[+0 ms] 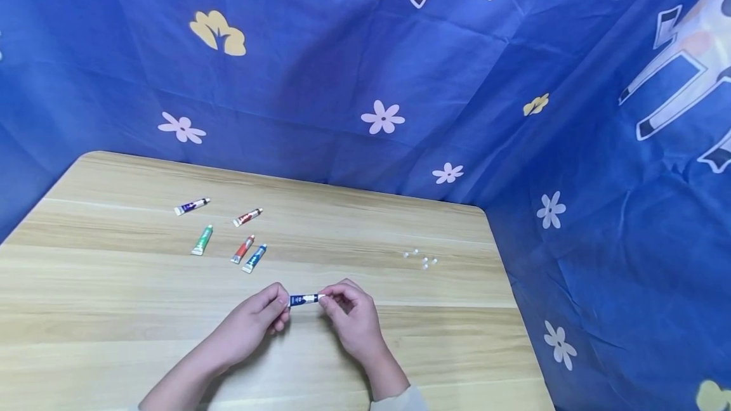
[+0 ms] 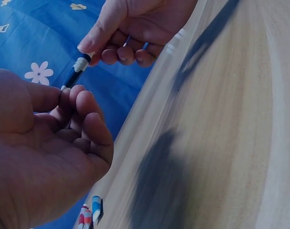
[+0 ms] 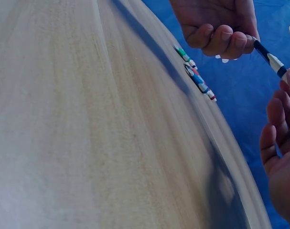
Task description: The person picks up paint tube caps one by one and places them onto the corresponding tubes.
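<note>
A small dark blue paint tube (image 1: pixel 302 300) is held level above the table between both hands. My left hand (image 1: pixel 257 320) pinches its flat end between thumb and forefinger, as the left wrist view also shows. At the other end, my right hand (image 1: pixel 354 319) pinches the white tip with thumb and forefinger. Those fingertips mostly hide the tip, so I cannot tell whether it is a cap. In the right wrist view the tube (image 3: pixel 269 56) slants between the hands.
Beyond my left hand lie a purple tube (image 1: pixel 191 207), a dark red tube (image 1: pixel 247 217), a green tube (image 1: pixel 202 240), an orange-red tube (image 1: pixel 242 249) and a blue tube (image 1: pixel 254 258). Several small white pieces (image 1: pixel 425 260) lie at the right. Blue patterned cloth (image 1: pixel 320 68) hangs behind the wooden table (image 1: pixel 114 297).
</note>
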Tool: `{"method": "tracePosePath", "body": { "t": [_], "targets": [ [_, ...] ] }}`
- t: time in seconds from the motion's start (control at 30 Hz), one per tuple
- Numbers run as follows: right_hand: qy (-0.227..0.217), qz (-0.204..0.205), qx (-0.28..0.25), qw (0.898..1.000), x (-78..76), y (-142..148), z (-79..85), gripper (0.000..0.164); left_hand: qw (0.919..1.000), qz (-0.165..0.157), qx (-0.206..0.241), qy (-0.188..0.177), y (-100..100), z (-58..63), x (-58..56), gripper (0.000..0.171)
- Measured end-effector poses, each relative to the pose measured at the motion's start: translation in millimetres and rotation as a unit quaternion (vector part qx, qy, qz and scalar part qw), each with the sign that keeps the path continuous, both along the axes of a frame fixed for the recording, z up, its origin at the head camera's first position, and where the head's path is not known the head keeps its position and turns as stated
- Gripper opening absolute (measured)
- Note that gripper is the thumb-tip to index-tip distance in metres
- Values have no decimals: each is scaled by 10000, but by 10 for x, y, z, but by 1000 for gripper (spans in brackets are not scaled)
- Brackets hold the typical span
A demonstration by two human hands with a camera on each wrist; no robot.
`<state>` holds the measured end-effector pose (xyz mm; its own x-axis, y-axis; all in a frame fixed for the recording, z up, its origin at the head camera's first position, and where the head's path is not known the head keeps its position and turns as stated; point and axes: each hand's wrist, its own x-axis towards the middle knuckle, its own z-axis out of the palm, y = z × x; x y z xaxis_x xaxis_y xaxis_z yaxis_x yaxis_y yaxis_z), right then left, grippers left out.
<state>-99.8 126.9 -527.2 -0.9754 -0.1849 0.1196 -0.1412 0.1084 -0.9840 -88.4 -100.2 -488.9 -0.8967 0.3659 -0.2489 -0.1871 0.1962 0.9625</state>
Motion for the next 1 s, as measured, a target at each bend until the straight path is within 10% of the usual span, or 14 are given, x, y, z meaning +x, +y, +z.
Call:
{"method": "tracePosePath", "body": {
  "t": [1.0],
  "targets": [
    [-397,225,945,9945,14,-77,-12,40,9898,-17,-1240,701,45,14,32,21]
  ]
}}
